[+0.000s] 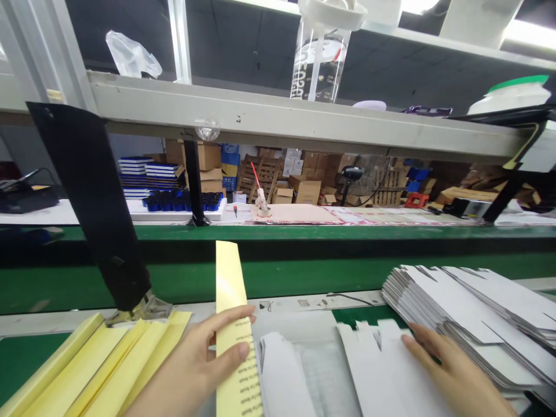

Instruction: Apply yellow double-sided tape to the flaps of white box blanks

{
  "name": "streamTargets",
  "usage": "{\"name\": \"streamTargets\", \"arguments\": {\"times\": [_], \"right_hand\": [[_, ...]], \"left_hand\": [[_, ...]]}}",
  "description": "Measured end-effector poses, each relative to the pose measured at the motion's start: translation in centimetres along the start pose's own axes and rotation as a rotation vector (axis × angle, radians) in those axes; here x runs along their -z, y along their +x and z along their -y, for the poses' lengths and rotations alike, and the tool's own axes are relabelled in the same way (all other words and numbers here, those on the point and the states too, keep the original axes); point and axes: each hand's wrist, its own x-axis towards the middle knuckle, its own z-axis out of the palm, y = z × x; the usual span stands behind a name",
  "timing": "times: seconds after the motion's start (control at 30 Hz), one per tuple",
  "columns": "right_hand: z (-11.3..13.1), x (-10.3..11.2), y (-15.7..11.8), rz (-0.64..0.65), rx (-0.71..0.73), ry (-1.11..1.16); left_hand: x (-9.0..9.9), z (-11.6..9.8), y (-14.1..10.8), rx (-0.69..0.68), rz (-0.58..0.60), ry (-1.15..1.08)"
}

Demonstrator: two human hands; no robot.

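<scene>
Yellow card, in a long strip (230, 284) with rows of small print, stands tilted slightly back in the left hand (206, 353), which pinches it between thumb and fingers, well above its lower end. Near it, the right hand (447, 368) is at the right edge of a white cut card (377, 365), thumb and fingers slightly parted; whether it grips the card I cannot tell. Between the two lies a narrower white piece (284, 373). Farther right, slotted white cards lie in overlapping stacks (469, 307). More yellow pieces (130, 359) lie left of the left hand, on the bench (26, 362). Beyond runs a green band (295, 278), under a pale shelf (260, 119) bearing a clear container (324, 66).
</scene>
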Motion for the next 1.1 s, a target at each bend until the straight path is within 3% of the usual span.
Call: {"name": "streamTargets", "arguments": {"times": [0.07,0.1,0.17,0.23,0.27,0.37,0.7,0.93,1.1], "right_hand": [[1.0,-0.7,-1.2,-0.075,0.159,-0.109],[2.1,-1.4,-2.4,0.010,0.231,-0.064],[5.1,-3.5,-5.5,0.307,0.350,0.095],[8.2,-5.6,-8.3,0.452,0.435,0.194],[9.5,-6.5,-9.3,0.523,0.462,0.235],[11.6,-8.3,-10.5,0.566,0.496,0.322],[11.6,-9.9,-9.6,0.591,0.387,0.473],[12.8,-8.7,-9.2,0.567,0.485,0.492],[10.5,-10.2,-7.1,0.661,0.227,0.474]], "left_hand": [[-0.8,0.0,-0.3,0.019,0.074,-0.089],[-1.2,0.0,-0.4,0.026,0.126,-0.137],[-1.8,0.1,-0.7,0.013,0.206,-0.195],[-2.3,0.3,-0.8,-0.022,0.227,-0.194],[-2.5,0.4,-0.8,-0.041,0.222,-0.188],[-2.7,0.6,-0.7,-0.067,0.216,-0.203],[-2.7,0.7,-0.8,-0.073,0.213,0.106],[-2.7,0.9,-0.7,-0.012,0.177,0.206],[-2.8,2.6,0.3,0.063,0.129,0.332]]}}
